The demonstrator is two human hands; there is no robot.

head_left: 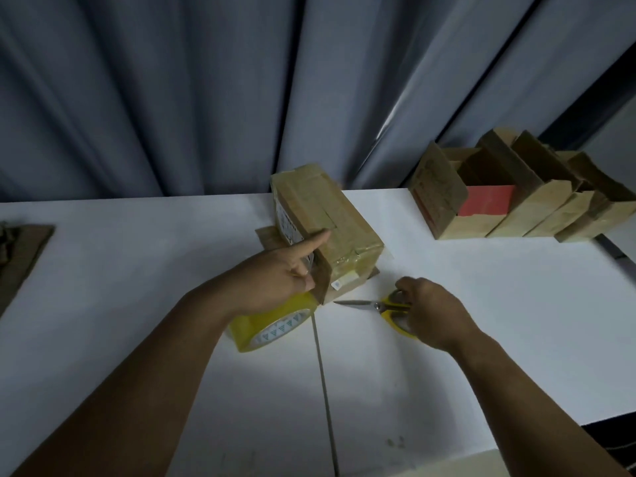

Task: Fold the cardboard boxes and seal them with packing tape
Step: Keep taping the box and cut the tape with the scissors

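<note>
Near the table's (103, 270) far edge, the cardboard box (327, 222) is steadied by the left hand (275, 280), its grip clamped on the yellow packing tape roll (272, 325), holding a strip taut. The right hand (430, 311), closed on the yellow-handled scissors (375, 306), aims the blades at that strip, likely to cut it.

A white table (137, 270) backed by grey-blue curtains (172, 98) — yellow-handled scissors (385, 306) lie on it

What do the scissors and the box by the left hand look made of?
Scissors: shiny blades, likely steel; glossy yellow handles, probably plastic. Box: matte brown cardboard, with glossy strips across the top and end that look like clear packing tape.
</note>
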